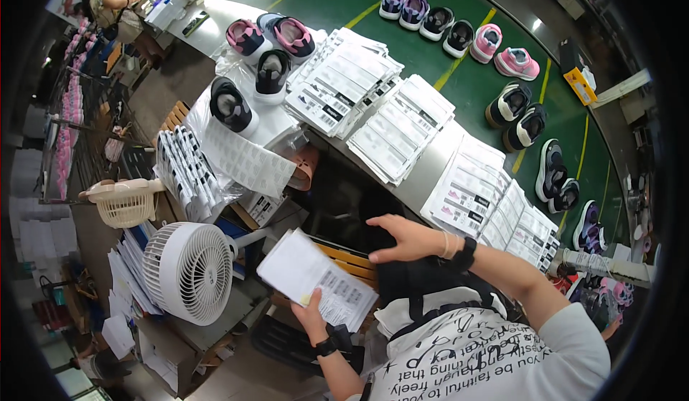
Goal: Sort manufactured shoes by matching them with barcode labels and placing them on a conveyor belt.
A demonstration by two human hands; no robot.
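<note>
My left hand (310, 318) is closed on the near edge of a stack of white printed sheets (305, 261), its thumb lying on top. The sheets are held tilted over a yellow slatted surface, and the upper one carries barcode-like print. To the right of the stack, my right hand (410, 237) is in the air with its thumb and fingers apart and nothing in them. Beyond it, piles of printed label sheets (470, 178) lie along the near edge of the bench. A further pile of label sheets (402, 124) sits farther left.
A green conveyor belt (459, 78) carries several pairs of shoes, among them a pink shoe (517, 63). More shoes, including a black shoe (231, 105), stand on the left bench end. A white fan (188, 273) and a cream basket (123, 203) are at my left.
</note>
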